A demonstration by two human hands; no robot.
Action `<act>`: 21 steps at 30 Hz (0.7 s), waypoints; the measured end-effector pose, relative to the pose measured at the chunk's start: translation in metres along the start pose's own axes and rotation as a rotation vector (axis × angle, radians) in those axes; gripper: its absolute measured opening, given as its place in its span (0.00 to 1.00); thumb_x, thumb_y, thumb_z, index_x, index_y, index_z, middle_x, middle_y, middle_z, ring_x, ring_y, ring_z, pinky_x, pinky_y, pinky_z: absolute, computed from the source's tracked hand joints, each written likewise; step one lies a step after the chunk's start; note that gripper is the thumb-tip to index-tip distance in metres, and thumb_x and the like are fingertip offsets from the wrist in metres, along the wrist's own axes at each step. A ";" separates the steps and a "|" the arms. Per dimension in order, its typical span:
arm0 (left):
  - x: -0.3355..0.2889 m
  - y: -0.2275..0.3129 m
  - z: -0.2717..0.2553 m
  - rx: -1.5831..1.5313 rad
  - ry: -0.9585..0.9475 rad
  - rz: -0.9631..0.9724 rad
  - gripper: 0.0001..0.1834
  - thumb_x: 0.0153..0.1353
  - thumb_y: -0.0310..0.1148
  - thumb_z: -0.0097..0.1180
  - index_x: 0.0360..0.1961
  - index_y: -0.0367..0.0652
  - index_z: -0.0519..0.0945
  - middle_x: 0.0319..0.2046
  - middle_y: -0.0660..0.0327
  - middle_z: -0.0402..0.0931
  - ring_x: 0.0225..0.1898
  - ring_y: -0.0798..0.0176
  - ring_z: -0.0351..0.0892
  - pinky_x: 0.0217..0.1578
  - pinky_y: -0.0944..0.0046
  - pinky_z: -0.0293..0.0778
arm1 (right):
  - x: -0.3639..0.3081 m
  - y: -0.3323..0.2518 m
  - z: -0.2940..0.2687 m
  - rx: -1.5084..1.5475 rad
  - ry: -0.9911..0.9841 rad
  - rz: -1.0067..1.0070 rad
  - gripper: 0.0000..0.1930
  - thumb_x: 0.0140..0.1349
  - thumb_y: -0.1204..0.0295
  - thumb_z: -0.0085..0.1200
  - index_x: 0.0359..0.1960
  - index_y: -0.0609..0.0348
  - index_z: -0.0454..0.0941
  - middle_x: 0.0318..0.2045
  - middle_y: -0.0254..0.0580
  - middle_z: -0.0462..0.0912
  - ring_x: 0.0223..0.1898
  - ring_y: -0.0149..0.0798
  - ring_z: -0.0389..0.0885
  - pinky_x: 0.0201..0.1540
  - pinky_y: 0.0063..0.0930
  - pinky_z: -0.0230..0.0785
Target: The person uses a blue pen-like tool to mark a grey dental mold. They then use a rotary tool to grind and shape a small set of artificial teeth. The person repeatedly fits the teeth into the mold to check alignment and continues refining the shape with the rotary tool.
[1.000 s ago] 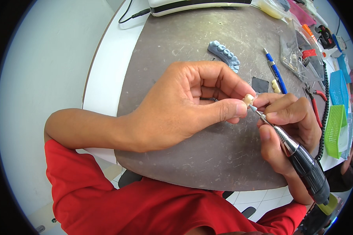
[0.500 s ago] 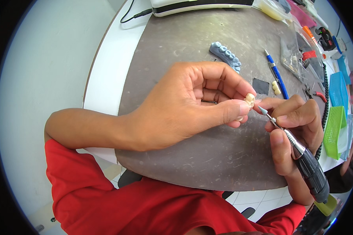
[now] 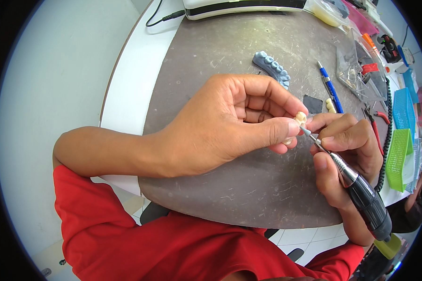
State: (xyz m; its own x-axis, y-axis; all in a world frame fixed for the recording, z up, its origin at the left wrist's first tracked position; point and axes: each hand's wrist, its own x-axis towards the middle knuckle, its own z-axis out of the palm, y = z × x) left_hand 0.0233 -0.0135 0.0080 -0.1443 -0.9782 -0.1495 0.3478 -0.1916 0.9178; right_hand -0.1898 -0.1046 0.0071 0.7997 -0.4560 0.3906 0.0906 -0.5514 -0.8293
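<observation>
– Which step is in hand, and where is the piece?
– I judge it is the shaping of one tooth piece (image 3: pixel 301 118). You hold it above the right half of the bench (image 3: pixel 229 201), well back from the near edge. The grey tip (image 3: pixel 306 132) of your grinding tool (image 3: pixel 368 199) is at its lower side; whether it touches or only almost touches, I cannot tell.
– And how are the fingers?
– In your left hand (image 3: pixel 215 129), the thumb and first finger are pinching the piece, and the other fingers are curled behind. In your right hand (image 3: pixel 349 145), the fingers are pinching the thin metal neck of the tool, while its dark handle slants down toward the near edge.
– What does the next move call for?
– In my opinion, a firm left pinch and a light right touch, because a small piece could turn or slip. Keep your fingertips away from the tip. The blue-grey tooth model (image 3: pixel 273 68) lies nearer to the far edge of the bench, apart from your hands.
</observation>
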 end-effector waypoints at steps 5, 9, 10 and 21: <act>0.001 -0.001 0.000 -0.006 0.007 -0.003 0.15 0.63 0.28 0.59 0.49 0.34 0.76 0.42 0.55 0.79 0.41 0.68 0.80 0.42 0.68 0.79 | 0.000 0.000 0.002 0.008 0.025 0.014 0.10 0.60 0.73 0.59 0.37 0.59 0.69 0.31 0.42 0.74 0.44 0.41 0.79 0.44 0.28 0.70; 0.000 -0.001 0.000 -0.003 0.003 -0.002 0.15 0.63 0.28 0.59 0.49 0.34 0.76 0.42 0.56 0.79 0.41 0.68 0.80 0.42 0.68 0.79 | 0.000 0.000 0.003 0.010 0.032 -0.003 0.10 0.60 0.73 0.59 0.37 0.59 0.69 0.31 0.42 0.74 0.44 0.41 0.80 0.44 0.28 0.70; 0.000 -0.001 0.000 -0.001 0.000 0.000 0.15 0.63 0.28 0.59 0.49 0.34 0.76 0.42 0.56 0.79 0.41 0.68 0.80 0.42 0.68 0.79 | 0.000 0.002 0.001 0.005 0.016 -0.023 0.10 0.60 0.73 0.59 0.37 0.59 0.69 0.31 0.42 0.74 0.44 0.41 0.80 0.44 0.28 0.70; 0.001 -0.002 0.000 0.007 0.008 0.007 0.15 0.63 0.27 0.58 0.50 0.33 0.75 0.42 0.55 0.79 0.42 0.68 0.81 0.43 0.68 0.79 | -0.001 -0.002 0.003 0.019 0.056 0.027 0.11 0.60 0.72 0.58 0.37 0.58 0.68 0.30 0.42 0.74 0.44 0.42 0.80 0.48 0.31 0.69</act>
State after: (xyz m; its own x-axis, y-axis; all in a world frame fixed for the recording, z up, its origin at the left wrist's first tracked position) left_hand 0.0227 -0.0143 0.0055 -0.1347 -0.9801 -0.1457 0.3422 -0.1840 0.9214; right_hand -0.1888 -0.1012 0.0069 0.7674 -0.5091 0.3896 0.0814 -0.5254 -0.8469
